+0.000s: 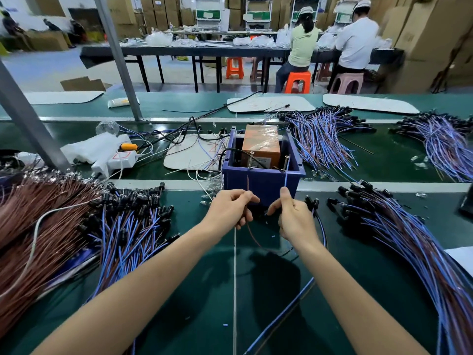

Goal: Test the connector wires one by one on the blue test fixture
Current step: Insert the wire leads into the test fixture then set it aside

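**Item 1.** blue test fixture (266,184): an open-topped rectangular box of blue plastic. It stands upright at the centre of the dark green work belt (256,290), just beyond both hands. Inside it is an orange-brown block wrapped in clear film (261,142). Two upright metal screws stand at the near rim, a left screw (252,157) and a right screw (287,161).

**Item 2.** left hand (229,210): fingers curled, with thumb and forefinger pinching a thin brown wire (247,184). The wire's free end rises in front of the fixture's front wall, below the left screw. Whether it touches the screw cannot be told.

**Item 3.** right hand (294,217): fingers curled and thumb upright, pinching a thin blue wire (286,176). The wire runs up the front wall to the right screw. Its tip is too fine for contact to be confirmed.

**Item 4.** Stock on the belt:
- a heap of brown wires (38,226) at far left
- a left pile of blue-and-brown wires with black connectors (128,221), beside the brown heap
- a right pile of the same kind (396,226)
- two further piles (322,139) beyond the fixture to the right

**Item 5.** Sundries, all left of the fixture:
- a white power strip (120,160)
- white plastic bags (94,147)
- a slanted grey metal post (117,55)

**Item 6.** Background: two seated persons in white caps (355,39) at a long dark table, on orange and pink stools, with cardboard boxes stacked behind them.
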Demonstrator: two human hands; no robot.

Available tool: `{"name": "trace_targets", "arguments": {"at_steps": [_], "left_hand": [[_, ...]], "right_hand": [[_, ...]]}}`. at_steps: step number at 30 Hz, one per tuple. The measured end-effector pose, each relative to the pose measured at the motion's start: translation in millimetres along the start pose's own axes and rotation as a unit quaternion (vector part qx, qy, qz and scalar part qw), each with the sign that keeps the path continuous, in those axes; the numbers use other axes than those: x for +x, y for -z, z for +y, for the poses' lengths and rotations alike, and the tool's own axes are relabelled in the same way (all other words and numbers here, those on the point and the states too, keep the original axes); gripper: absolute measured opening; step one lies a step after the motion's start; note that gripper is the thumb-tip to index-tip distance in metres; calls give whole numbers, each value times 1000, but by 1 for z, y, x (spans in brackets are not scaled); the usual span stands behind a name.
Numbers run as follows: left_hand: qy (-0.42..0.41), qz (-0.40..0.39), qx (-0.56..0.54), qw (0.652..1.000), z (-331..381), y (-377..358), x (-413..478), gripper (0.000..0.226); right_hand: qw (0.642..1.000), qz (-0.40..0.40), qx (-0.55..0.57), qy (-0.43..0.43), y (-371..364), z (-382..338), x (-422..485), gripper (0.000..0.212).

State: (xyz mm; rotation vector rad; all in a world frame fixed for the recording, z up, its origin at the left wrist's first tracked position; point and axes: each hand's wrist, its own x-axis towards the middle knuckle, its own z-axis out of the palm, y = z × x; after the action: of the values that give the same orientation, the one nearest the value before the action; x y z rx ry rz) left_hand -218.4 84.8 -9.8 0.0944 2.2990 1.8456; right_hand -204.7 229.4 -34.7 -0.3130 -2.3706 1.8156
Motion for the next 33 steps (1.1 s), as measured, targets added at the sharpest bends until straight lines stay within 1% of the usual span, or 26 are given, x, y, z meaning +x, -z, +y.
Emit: {"name": "trace_targets", "arguments": {"at_steps": [4,8,16,28,33], "left_hand": [[-28,17,20,999,-1,-3,5,28],[-39,26,26,999,-2,-3,10,28],[-20,47,3,999,1,-3,17,29],[1,36,-21,999,3,-6,19,29],[1,40,-20,999,3,-6,21,29]], "right_hand": [[1000,18,-14,0,-7,3,-3,65],[1000,13,-22,-1,-10,8,-9,64],[999,3,-43,25,-10,12,-13,62],[999,-1,-32,19,-12,13,-18,62],[999,16,-21,21,-13,12,-18,63]]}}
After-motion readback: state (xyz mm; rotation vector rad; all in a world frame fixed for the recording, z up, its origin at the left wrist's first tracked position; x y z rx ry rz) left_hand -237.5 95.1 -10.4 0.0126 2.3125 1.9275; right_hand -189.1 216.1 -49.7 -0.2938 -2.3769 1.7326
